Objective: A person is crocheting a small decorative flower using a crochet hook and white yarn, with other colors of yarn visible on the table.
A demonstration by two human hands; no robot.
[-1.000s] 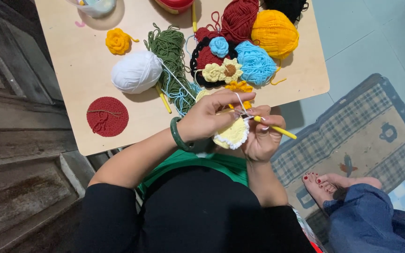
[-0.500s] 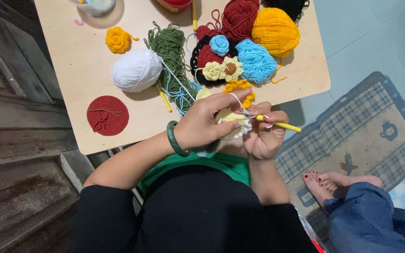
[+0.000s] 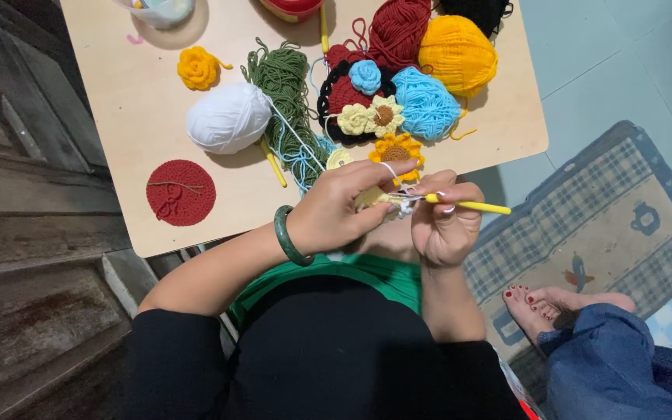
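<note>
My left hand [image 3: 344, 206], with a green bangle [image 3: 285, 235] on the wrist, pinches a small pale yellow crochet piece [image 3: 375, 197] at the table's near edge. White yarn [image 3: 289, 128] runs over its forefinger and back to the white yarn ball [image 3: 229, 118]. My right hand [image 3: 445, 225] grips a yellow-handled crochet hook [image 3: 468, 205], its tip at the crochet piece. The two hands touch in front of my chest.
On the light wooden table [image 3: 141, 85] lie a red crochet disc [image 3: 181, 192], green yarn [image 3: 281, 78], yellow [image 3: 457, 50], blue [image 3: 425, 103] and dark red yarn balls [image 3: 398, 27], and several crochet flowers [image 3: 371, 118]. Another person's bare feet [image 3: 561, 307] rest on a checked mat [image 3: 616, 218] at right.
Both hands have shifted slightly toward the table edge, and the crochet piece is now more covered by my left fingers. The hook points further right.
</note>
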